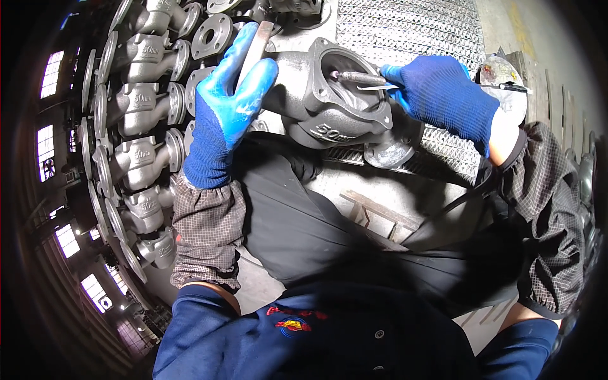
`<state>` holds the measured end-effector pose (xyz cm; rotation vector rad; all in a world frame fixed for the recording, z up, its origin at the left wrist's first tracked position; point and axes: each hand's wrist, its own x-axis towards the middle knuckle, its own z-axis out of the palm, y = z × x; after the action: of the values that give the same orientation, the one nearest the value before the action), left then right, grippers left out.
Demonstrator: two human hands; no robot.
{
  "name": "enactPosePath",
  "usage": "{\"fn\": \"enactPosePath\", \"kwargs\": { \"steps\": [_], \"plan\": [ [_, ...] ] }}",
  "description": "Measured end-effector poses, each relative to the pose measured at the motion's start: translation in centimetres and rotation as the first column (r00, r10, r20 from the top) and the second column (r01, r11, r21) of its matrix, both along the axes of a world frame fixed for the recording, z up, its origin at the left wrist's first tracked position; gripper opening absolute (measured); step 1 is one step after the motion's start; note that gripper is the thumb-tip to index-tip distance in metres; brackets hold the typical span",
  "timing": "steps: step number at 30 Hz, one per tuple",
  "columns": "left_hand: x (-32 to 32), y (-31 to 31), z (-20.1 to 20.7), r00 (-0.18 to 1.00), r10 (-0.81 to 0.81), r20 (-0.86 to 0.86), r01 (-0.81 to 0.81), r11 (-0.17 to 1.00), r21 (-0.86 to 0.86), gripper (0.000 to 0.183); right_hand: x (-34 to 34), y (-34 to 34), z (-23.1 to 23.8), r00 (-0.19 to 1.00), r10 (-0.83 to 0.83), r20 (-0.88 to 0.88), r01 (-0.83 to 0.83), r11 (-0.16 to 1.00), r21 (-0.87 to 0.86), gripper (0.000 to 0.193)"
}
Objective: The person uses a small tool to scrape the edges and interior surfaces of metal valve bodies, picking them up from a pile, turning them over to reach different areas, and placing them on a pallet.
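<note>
A grey cast-metal valve body point(297, 82) lies in front of me, its wide bolted opening turned up toward the right. My left hand point(231, 101), in a blue coated glove, wraps round the edge of its left end flange point(256, 54), with fingers and thumb on either side. My right hand point(437, 88), gloved too, grips a slim grey rod-shaped tool point(361, 78) with a small pinkish tip. That tip reaches into the opening. A thin, bright metal strip shows beside the tool near my fingertips. My right fingers are partly hidden behind the hand.
Stacked rows of similar valve bodies point(138, 107) stand on the left, and more lie at the top. Beneath the work is a patterned metal mesh surface point(411, 31). A round whitish container point(505, 76) with a dark-handled item sits at the right.
</note>
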<state>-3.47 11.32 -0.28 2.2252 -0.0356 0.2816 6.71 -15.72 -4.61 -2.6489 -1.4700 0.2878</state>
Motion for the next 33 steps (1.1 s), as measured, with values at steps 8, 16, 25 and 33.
{"fn": "enactPosePath", "kwargs": {
  "steps": [8,16,25,33],
  "plan": [
    [-0.4,-0.6,0.8,0.991,0.084,-0.107,-0.096,0.989,-0.108,0.051,-0.7,0.5,0.9,0.993,-0.091,-0.073,0.090,0.996,-0.010,0.025],
    [-0.2,-0.8,0.7,0.993,0.080,-0.081,-0.083,0.996,-0.027,0.052,-0.2,0.5,1.1,0.991,-0.077,-0.111,0.070,0.995,-0.069,0.027],
    [-0.2,-0.4,0.5,0.999,0.024,-0.040,-0.021,0.997,0.080,0.053,-0.7,0.7,1.0,0.990,-0.085,-0.112,0.070,0.988,-0.139,0.023],
    [-0.6,-0.9,0.5,0.985,0.129,-0.111,-0.144,0.981,-0.131,0.052,-2.7,-0.9,1.5,0.974,-0.209,-0.093,0.211,0.977,0.014,0.019]
  ]
}}
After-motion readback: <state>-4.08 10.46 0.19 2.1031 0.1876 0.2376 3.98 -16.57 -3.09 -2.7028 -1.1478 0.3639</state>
